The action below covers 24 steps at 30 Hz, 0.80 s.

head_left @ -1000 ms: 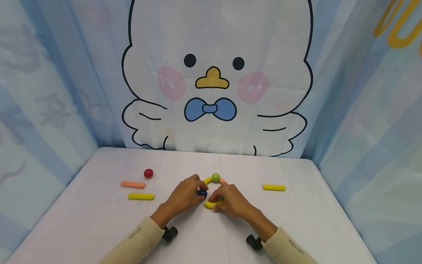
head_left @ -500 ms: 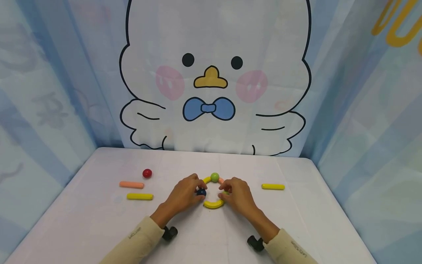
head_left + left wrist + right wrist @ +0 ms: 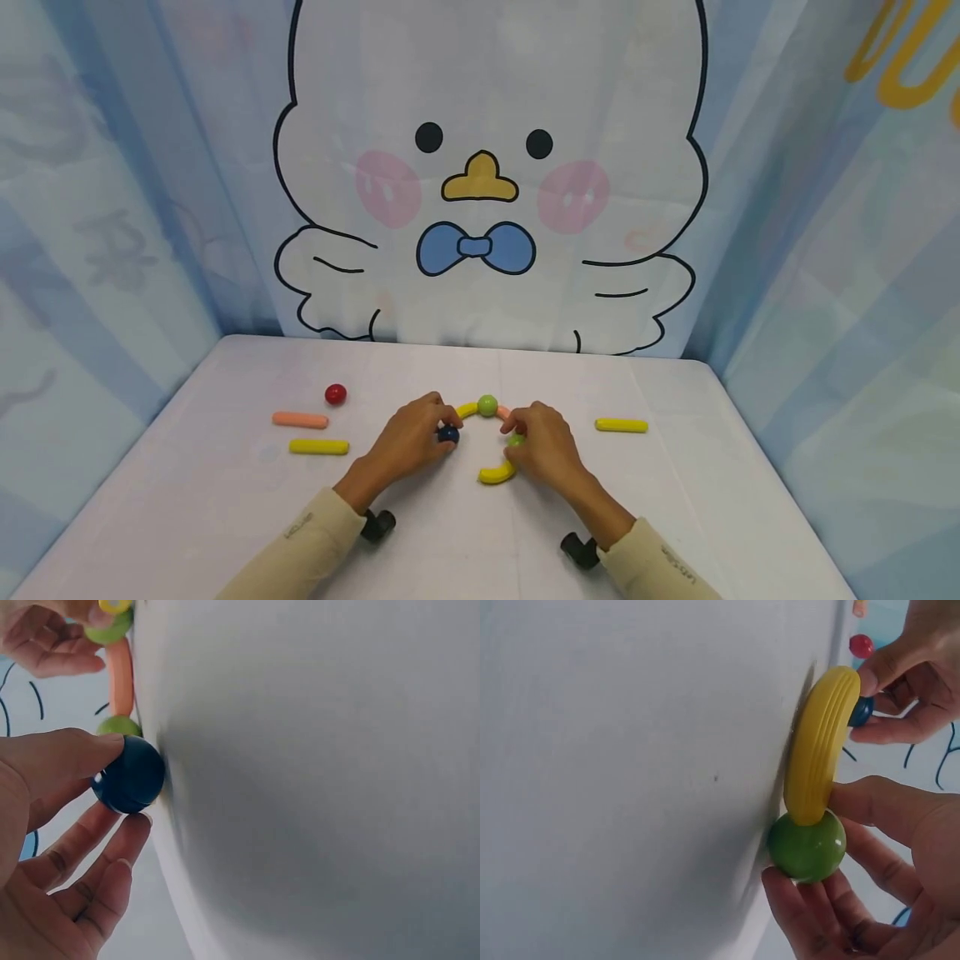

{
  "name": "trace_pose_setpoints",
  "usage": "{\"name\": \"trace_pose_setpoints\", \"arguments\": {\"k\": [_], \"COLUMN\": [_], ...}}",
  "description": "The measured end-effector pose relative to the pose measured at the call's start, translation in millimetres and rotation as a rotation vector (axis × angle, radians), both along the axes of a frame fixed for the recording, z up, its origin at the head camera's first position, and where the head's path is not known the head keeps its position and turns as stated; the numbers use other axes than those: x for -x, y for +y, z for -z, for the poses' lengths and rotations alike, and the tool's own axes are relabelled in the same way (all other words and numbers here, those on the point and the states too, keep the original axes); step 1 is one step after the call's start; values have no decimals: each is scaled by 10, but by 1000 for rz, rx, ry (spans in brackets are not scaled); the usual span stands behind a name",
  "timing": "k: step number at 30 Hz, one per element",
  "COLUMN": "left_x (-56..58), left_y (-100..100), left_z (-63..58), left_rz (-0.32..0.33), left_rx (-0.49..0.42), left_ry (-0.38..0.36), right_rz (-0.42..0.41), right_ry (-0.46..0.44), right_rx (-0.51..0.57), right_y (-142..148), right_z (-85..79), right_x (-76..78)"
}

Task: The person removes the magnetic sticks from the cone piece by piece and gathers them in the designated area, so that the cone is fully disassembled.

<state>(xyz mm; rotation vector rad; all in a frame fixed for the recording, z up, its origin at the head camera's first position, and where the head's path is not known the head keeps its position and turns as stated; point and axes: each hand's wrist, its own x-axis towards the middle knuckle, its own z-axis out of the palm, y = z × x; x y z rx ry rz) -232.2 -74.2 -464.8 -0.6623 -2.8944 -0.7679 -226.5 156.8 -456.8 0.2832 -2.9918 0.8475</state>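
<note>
My left hand (image 3: pixel 408 433) pinches a dark blue ball (image 3: pixel 131 776) between thumb and fingers. A yellow curved rod (image 3: pixel 467 410) runs from near that ball to a light green ball (image 3: pixel 487 406) at the back, followed by an orange curved rod (image 3: pixel 503 412). My right hand (image 3: pixel 549 446) grips a second green ball (image 3: pixel 807 846) with thumb and fingertips. Attached to this ball is another yellow curved rod (image 3: pixel 819 742), grooved along its side. Its free end in front stands apart from the blue ball, so the ring of pieces has a gap there.
On the left of the white table (image 3: pixel 465 542) lie a red ball (image 3: pixel 336 394), a straight orange rod (image 3: pixel 300 419) and a straight yellow rod (image 3: pixel 318 447). Another straight yellow rod (image 3: pixel 621 425) lies to the right. A printed curtain (image 3: pixel 480 308) stands behind the table.
The right hand has shifted from the front yellow curved rod to the green ball. That rod has swung right and nearer me, and the left hand has moved slightly left with the blue ball.
</note>
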Motion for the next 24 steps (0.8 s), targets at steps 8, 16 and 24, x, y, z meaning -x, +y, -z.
{"name": "trace_pose_setpoints", "arguments": {"k": [8,16,24], "left_x": [57,117,121], "left_y": [-115,-161,-154], "left_z": [-27,-21,-26], "left_rz": [-39,-56,-66], "left_rx": [-4,5,37], "left_ry": [-17,-34,12], "right_rz": [-41,-116,-123], "right_ry": [44,106,143], "right_rx": [-67,-95,-64], "right_y": [74,122,183], "right_z": [-17,-1,39], "right_x": [7,9,16]}}
